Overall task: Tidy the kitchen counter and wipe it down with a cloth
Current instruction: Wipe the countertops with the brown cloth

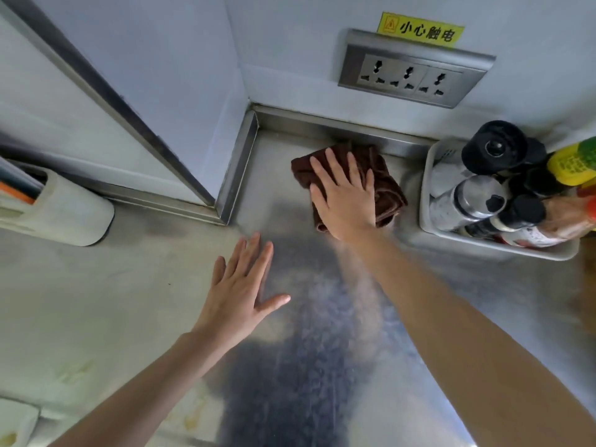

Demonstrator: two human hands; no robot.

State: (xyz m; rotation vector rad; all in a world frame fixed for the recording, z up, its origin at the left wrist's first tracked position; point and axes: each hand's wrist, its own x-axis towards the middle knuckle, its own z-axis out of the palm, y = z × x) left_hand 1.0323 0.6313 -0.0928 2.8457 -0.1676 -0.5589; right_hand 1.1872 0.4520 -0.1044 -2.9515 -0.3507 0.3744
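My right hand (346,195) presses flat-fingered on the brown cloth (385,179) in the back corner — unwiped counter (113,301) lies toward me, seemingly, near my flat, empty left hand (240,291).

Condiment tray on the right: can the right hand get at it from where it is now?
Probably yes. The right hand lies flat on the brown cloth, just beside the tray, with only bare counter between them.

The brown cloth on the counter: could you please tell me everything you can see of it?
The brown cloth looks like soft terry, folded into a thick, rumpled pad with hemmed edges. It lies flat on the steel counter near the back corner, left of the tray. The right hand presses on it with straight fingers.
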